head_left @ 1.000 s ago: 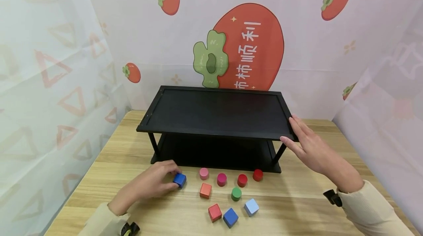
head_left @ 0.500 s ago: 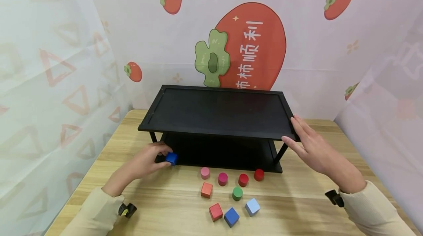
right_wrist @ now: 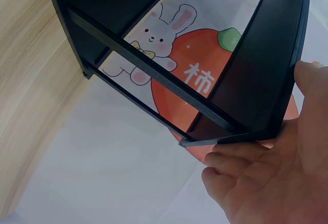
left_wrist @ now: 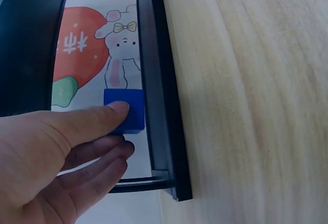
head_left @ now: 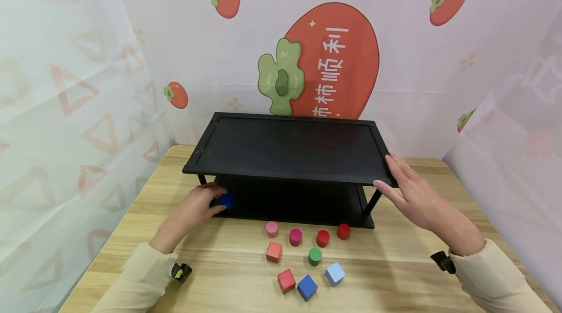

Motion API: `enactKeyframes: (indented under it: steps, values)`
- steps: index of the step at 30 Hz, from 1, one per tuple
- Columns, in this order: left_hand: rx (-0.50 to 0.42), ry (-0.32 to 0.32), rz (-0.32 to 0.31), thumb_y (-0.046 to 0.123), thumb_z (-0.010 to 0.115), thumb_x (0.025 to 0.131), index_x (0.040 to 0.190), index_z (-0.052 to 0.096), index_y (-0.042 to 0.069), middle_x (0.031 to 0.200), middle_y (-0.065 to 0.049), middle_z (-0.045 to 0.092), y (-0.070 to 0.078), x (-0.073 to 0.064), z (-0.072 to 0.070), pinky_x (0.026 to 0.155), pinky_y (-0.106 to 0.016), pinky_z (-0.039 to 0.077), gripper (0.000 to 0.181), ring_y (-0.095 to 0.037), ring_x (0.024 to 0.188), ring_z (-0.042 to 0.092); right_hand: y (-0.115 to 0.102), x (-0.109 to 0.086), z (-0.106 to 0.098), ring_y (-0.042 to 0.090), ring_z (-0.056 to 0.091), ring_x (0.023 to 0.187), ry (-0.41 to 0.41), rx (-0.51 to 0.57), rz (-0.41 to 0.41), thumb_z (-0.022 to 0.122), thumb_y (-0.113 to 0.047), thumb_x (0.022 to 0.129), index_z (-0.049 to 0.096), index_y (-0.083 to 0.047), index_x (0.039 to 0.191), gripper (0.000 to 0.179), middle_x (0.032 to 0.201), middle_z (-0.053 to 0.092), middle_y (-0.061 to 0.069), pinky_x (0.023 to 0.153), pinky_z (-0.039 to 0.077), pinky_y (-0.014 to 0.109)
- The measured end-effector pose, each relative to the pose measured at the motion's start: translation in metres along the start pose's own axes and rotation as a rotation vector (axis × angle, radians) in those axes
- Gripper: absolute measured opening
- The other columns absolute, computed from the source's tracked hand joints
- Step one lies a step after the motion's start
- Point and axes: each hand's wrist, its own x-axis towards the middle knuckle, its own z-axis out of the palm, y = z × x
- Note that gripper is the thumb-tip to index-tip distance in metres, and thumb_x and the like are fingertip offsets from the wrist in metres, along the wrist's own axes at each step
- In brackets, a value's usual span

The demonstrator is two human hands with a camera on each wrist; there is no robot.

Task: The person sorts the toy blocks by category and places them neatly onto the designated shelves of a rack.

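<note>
A blue cube (left_wrist: 132, 112) is pinched between the thumb and fingers of my left hand (head_left: 201, 206). The cube is at the left end of the lower tier of a black two-tier shelf (head_left: 285, 149), just inside its front edge. Whether it touches the lower board is hard to tell. At the shelf's other end my right hand (head_left: 412, 196) rests against the right edge of the top board, its fingers fairly straight and the thumb at the front corner. In the right wrist view, the thumb (right_wrist: 311, 80) touches the board's edge.
In front of the shelf lie pink (head_left: 271, 229), magenta (head_left: 295, 237), red (head_left: 322, 238) and green (head_left: 314, 256) round pieces. Nearer are an orange cube (head_left: 274, 251), a red cube (head_left: 286, 281), another blue cube (head_left: 307, 287) and a light blue cube (head_left: 335, 274). A printed curtain (head_left: 412, 59) hangs behind.
My left hand has carried the blue cube from the table forward and slightly left, over the shelf's front edge into the lower tier. My right hand stays at the shelf's right edge.
</note>
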Motion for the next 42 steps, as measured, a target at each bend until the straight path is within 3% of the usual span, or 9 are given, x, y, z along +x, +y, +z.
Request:
enactKeyframes:
  steps: [8, 14, 22, 27, 33, 42]
  values:
    - [-0.006, -0.001, -0.080, 0.008, 0.084, 0.088, 0.115, 0.073, -0.003, 0.107, -0.016, 0.074, 0.005, 0.001, 0.009, 0.080, -0.044, 0.062, 0.031, -0.029, 0.092, 0.073, 0.000, 0.000, 0.001, 0.051, 0.021, 0.159, 0.007, -0.005, -0.003, 0.050, -0.050, 0.110, 0.011, -0.002, 0.169, 0.085, 0.175, 0.013, 0.025, 0.120, 0.026, 0.072]
    - [-0.003, -0.005, -0.086, 0.007, 0.082, 0.090, 0.119, 0.072, -0.005, 0.114, -0.020, 0.073, 0.003, 0.002, 0.014, 0.086, -0.049, 0.061, 0.033, -0.035, 0.099, 0.073, -0.001, 0.000, 0.000, 0.051, 0.021, 0.159, -0.003, -0.008, 0.012, 0.049, -0.052, 0.110, 0.010, -0.003, 0.169, 0.086, 0.176, 0.012, 0.024, 0.120, 0.026, 0.073]
    - [0.000, -0.035, -0.085, 0.007, 0.080, 0.092, 0.120, 0.071, -0.006, 0.113, -0.021, 0.072, 0.002, 0.002, 0.016, 0.087, -0.050, 0.061, 0.033, -0.037, 0.100, 0.072, -0.001, -0.001, 0.000, 0.051, 0.018, 0.160, -0.016, 0.004, 0.019, 0.048, -0.052, 0.110, 0.008, -0.003, 0.169, 0.087, 0.177, 0.008, 0.023, 0.120, 0.024, 0.073]
    - [0.038, -0.020, -0.073, 0.010, 0.082, 0.090, 0.120, 0.070, -0.008, 0.113, -0.022, 0.071, 0.004, 0.002, 0.014, 0.085, -0.050, 0.061, 0.037, -0.037, 0.098, 0.072, -0.001, -0.001, 0.001, 0.051, 0.018, 0.160, -0.019, 0.004, 0.022, 0.048, -0.052, 0.110, 0.007, -0.003, 0.169, 0.087, 0.177, 0.008, 0.023, 0.120, 0.025, 0.073]
    - [0.074, -0.009, -0.041, 0.010, 0.085, 0.087, 0.118, 0.072, -0.007, 0.113, -0.022, 0.072, 0.021, 0.002, -0.001, 0.078, -0.043, 0.063, 0.038, -0.034, 0.094, 0.074, -0.002, 0.000, 0.001, 0.053, 0.020, 0.158, -0.009, -0.003, 0.011, 0.048, -0.050, 0.111, 0.007, -0.001, 0.169, 0.086, 0.176, 0.008, 0.025, 0.119, 0.025, 0.073]
    - [-0.008, -0.087, 0.070, 0.017, 0.082, 0.093, 0.122, 0.073, -0.003, 0.120, -0.017, 0.075, 0.066, -0.004, -0.022, 0.088, -0.043, 0.063, 0.037, -0.032, 0.109, 0.075, -0.003, 0.000, -0.001, 0.052, 0.020, 0.159, -0.012, 0.006, 0.018, 0.048, -0.051, 0.110, 0.007, -0.003, 0.169, 0.087, 0.177, 0.008, 0.024, 0.120, 0.025, 0.073]
